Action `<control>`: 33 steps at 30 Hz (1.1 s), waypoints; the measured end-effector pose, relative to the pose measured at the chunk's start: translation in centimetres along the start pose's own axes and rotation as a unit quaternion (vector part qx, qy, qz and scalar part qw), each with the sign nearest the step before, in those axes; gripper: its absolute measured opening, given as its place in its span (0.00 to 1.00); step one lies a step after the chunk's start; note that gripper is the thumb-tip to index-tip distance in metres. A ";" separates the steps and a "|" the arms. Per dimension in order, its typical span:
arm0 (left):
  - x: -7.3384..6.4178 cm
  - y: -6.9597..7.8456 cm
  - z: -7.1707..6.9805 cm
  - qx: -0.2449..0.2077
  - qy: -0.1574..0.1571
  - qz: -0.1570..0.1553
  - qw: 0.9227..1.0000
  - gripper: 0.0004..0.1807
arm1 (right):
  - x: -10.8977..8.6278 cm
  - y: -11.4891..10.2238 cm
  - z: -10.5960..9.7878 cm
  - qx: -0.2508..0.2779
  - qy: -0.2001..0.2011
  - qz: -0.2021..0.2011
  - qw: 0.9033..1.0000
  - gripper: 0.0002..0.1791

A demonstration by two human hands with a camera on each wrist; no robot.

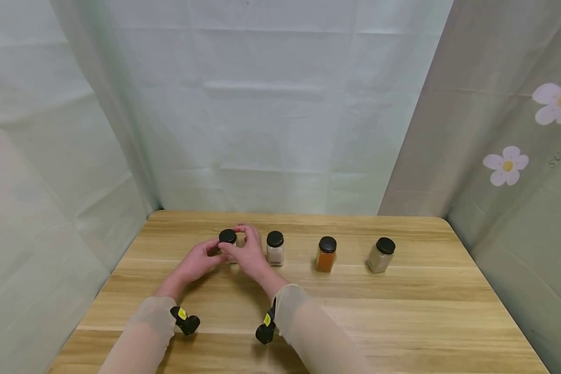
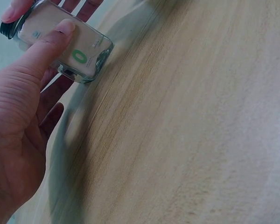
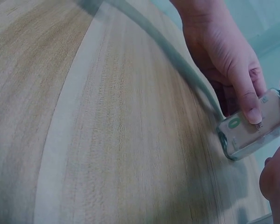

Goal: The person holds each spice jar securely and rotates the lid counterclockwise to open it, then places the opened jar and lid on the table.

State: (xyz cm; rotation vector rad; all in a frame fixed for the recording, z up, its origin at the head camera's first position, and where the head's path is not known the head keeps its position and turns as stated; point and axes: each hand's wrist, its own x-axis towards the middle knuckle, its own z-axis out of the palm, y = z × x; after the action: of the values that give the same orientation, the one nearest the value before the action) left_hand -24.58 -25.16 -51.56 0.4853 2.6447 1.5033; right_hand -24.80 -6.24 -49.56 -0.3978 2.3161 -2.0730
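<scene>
At the left of the row, a clear glass spice jar with a black lid and pale contents is between both hands. My left hand grips its glass body, the thumb lying across the face with the green mark. Fingers and thumb of my right hand are around the black lid, pinching it from the far and near sides. The left wrist view shows the jar tilted, its base near the wooden table. Most of the right hand lies outside the right wrist view, where only part shows beside the jar.
Just right of the hands stands another pale-filled jar. Farther right are an orange-filled jar and a jar with greyish-beige contents, all black-lidded. The wooden table meets hanging curtains at its back and sides.
</scene>
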 end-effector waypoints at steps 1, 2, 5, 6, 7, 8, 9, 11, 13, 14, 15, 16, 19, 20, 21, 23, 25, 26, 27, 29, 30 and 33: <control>0.0 0.0 0.0 0.000 0.000 -0.003 1.000 0.28 | 0.0 0.0 0.0 -0.001 -0.001 -0.001 1.000 0.24; 0.0 0.1 -0.1 0.000 -0.001 -0.006 1.000 0.28 | 0.0 0.0 0.0 -0.001 -0.002 -0.002 1.000 0.24; -0.1 0.1 -0.1 0.000 -0.004 -0.010 1.000 0.29 | -0.1 0.1 -0.2 -0.002 -0.007 -0.007 1.000 0.25; -0.1 0.2 -0.2 -0.001 -0.005 -0.013 1.000 0.29 | -0.1 0.1 -0.2 -0.001 -0.010 -0.008 1.000 0.25; -0.1 0.2 -0.2 -0.004 -0.005 -0.015 1.000 0.30 | -0.1 0.1 -0.2 0.000 -0.011 -0.010 1.000 0.25; -0.1 0.2 -0.2 -0.005 -0.007 -0.015 1.000 0.30 | -0.1 0.1 -0.3 -0.001 -0.013 -0.010 1.000 0.25; -0.1 0.2 -0.2 -0.005 -0.008 -0.013 1.000 0.30 | -0.1 0.1 -0.3 -0.001 -0.015 -0.010 1.000 0.26; -0.1 0.1 -0.2 -0.007 -0.008 -0.013 1.000 0.31 | -0.2 0.1 -0.4 -0.005 -0.017 -0.008 1.000 0.26; 0.0 0.1 -0.2 -0.007 -0.009 -0.010 1.000 0.31 | -0.2 0.2 -0.4 -0.009 -0.019 -0.004 1.000 0.26; 0.0 0.1 -0.2 -0.006 -0.009 -0.008 1.000 0.31 | -0.2 0.2 -0.5 -0.012 -0.019 -0.003 1.000 0.26; 0.0 0.1 -0.2 -0.005 -0.009 -0.007 1.000 0.31 | -0.2 0.3 -0.4 -0.014 -0.019 -0.003 1.000 0.26; 0.0 0.1 -0.2 -0.004 -0.009 -0.007 1.000 0.31 | -0.2 0.3 -0.4 -0.017 -0.019 -0.004 1.000 0.26; 0.0 0.1 -0.2 -0.003 -0.009 -0.006 1.000 0.32 | -0.2 0.4 -0.4 -0.016 -0.021 -0.006 1.000 0.25; 0.0 0.1 -0.2 -0.001 -0.008 -0.006 1.000 0.32 | -0.3 0.5 -0.4 -0.019 -0.023 -0.007 1.000 0.26; 0.0 0.0 -0.2 0.000 -0.008 -0.006 1.000 0.32 | -0.3 0.5 -0.4 -0.021 -0.026 -0.007 0.999 0.26; 0.0 -0.1 -0.2 0.001 -0.007 -0.006 1.000 0.33 | -0.5 0.5 -0.4 -0.027 -0.033 -0.006 0.999 0.26; 0.0 -0.2 -0.2 0.006 -0.007 -0.003 1.000 0.33 | -0.6 0.5 -0.4 -0.036 -0.040 -0.008 0.999 0.26; -0.1 -0.2 -0.2 0.006 -0.006 -0.002 1.000 0.33 | -0.6 0.5 -0.4 -0.044 -0.044 -0.010 0.998 0.26; -0.1 -0.1 -0.2 0.006 -0.005 -0.002 1.000 0.32 | -0.7 0.5 -0.4 -0.048 -0.047 -0.013 0.998 0.26; -0.1 -0.1 -0.2 0.006 -0.005 0.000 1.000 0.32 | -0.7 0.6 -0.4 -0.057 -0.052 -0.015 0.997 0.27; -0.1 0.0 -0.2 0.007 -0.004 0.001 1.000 0.32 | -0.7 0.6 -0.4 -0.059 -0.055 -0.017 0.997 0.27; -0.2 0.1 -0.1 0.002 -0.001 0.001 1.000 0.32 | -0.8 0.6 -0.4 -0.065 -0.062 -0.019 0.996 0.29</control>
State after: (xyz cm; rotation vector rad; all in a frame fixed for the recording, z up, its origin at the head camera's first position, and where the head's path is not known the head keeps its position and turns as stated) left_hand -24.40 -25.27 -51.42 0.4900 2.6471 1.4957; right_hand -24.24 -5.62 -50.19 -0.5589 2.3951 -1.8601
